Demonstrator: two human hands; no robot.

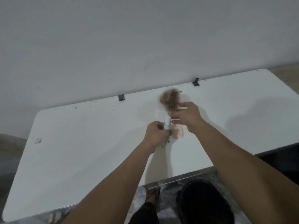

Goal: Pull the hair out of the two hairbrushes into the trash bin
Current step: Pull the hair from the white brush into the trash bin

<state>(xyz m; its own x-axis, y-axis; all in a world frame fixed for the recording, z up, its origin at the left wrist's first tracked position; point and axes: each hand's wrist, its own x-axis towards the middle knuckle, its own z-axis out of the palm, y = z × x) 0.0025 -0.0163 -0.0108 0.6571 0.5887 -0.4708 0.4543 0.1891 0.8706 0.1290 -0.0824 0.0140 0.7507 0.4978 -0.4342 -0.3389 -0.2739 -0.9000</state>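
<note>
My left hand (pixel 156 132) grips the pale handle of a hairbrush (pixel 167 122), held above the white table (pixel 80 143). The brush head points away from me and carries a clump of brown hair (pixel 169 97). My right hand (pixel 187 118) is at the brush head, fingers pinched on the base of the hair. A second, pinkish hairbrush (pixel 228 132) lies on the table under my hands, mostly hidden. The black trash bin (pixel 205 202) stands on the floor below the table's near edge, between my arms.
The table stands against a plain white wall, with two black clips (pixel 121 97) on its far edge. Small dark specks lie near the far left edge. My sandalled foot (pixel 152 194) is on the floor beside the bin.
</note>
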